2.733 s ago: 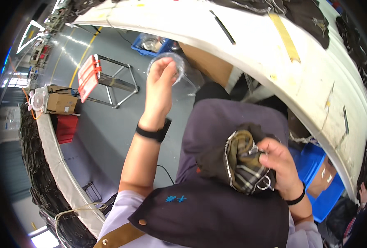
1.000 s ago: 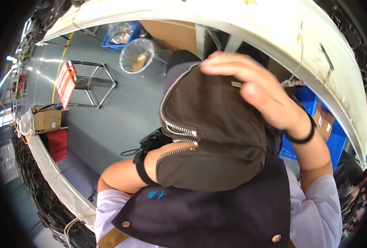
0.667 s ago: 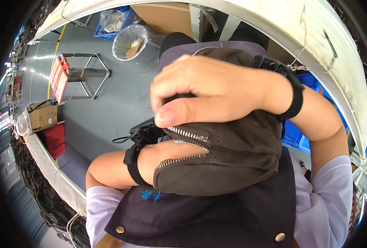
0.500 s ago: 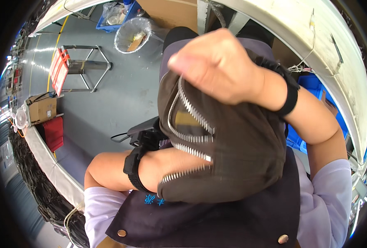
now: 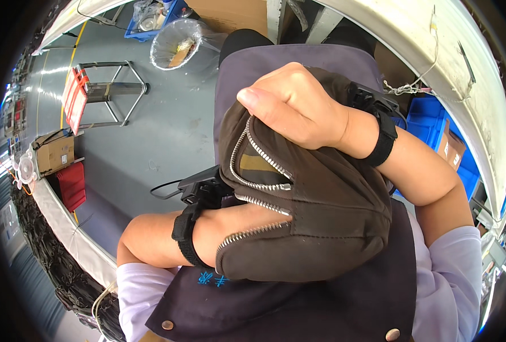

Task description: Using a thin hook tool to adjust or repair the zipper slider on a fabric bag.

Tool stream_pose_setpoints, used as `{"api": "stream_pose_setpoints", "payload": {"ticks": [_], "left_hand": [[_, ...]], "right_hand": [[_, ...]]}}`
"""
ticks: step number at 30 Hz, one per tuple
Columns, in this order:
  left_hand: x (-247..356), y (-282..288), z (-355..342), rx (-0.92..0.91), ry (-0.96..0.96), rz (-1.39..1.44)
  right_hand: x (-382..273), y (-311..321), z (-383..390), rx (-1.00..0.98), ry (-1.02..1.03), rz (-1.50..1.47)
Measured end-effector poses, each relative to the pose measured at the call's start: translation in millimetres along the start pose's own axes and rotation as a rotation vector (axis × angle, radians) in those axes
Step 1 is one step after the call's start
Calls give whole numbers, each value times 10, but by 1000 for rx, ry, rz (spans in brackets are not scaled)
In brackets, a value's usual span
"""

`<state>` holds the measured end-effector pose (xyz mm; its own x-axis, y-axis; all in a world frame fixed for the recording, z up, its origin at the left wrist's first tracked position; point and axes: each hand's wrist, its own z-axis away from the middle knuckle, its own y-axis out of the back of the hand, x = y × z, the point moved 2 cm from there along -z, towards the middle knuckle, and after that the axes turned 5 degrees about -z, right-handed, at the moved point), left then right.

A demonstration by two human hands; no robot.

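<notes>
A dark brown fabric bag point(image 5: 338, 199) sits over my lap, bulging in front of my dark apron point(image 5: 298, 310). Two metal-toothed zippers on its left part are unzipped; the upper opening point(image 5: 258, 161) reveals a tan stripe inside. Through the lower opening goes my left hand point(image 5: 258, 218), buried in the bag past the wrist, so its fingers are hidden. My right hand point(image 5: 298, 105) is closed at the bag's far end, thumb pointing left above the top of the upper zipper. Its fingertips are tucked out of sight. Black straps with small devices circle both wrists.
A stool with a red-taped seat point(image 5: 76, 100) stands at left on the grey floor. Beyond are a clear-lined waste bin point(image 5: 176, 44) and a blue crate point(image 5: 139, 31). Blue bins point(image 5: 427, 122) sit under the white-edged table point(image 5: 458, 51) at right. Black items fill the left-hand surface point(image 5: 53, 251).
My right hand has come slightly nearer to me and is no longer blurred. The bag's top has shifted a little with it. My left forearm stays in the lower opening.
</notes>
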<state>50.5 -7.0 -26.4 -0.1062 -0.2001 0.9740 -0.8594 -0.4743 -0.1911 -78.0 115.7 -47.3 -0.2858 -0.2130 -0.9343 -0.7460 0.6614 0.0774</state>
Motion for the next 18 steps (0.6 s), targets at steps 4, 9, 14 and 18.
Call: {"api": "stream_pose_setpoints", "payload": {"ticks": [4, 9, 14, 18], "left_hand": [[-77, 23, -41, 85, 171, 459], [-20, 29, -62, 275, 477, 1125], [37, 194, -58, 360, 434, 908], [5, 246, -221, 432, 378, 743]], "right_hand": [[112, 0, -25, -16, -25, 109], [518, 50, -161, -8, -291, 174], [757, 6, -175, -69, -364, 207], [839, -107, -106, -131, -584, 165]]}}
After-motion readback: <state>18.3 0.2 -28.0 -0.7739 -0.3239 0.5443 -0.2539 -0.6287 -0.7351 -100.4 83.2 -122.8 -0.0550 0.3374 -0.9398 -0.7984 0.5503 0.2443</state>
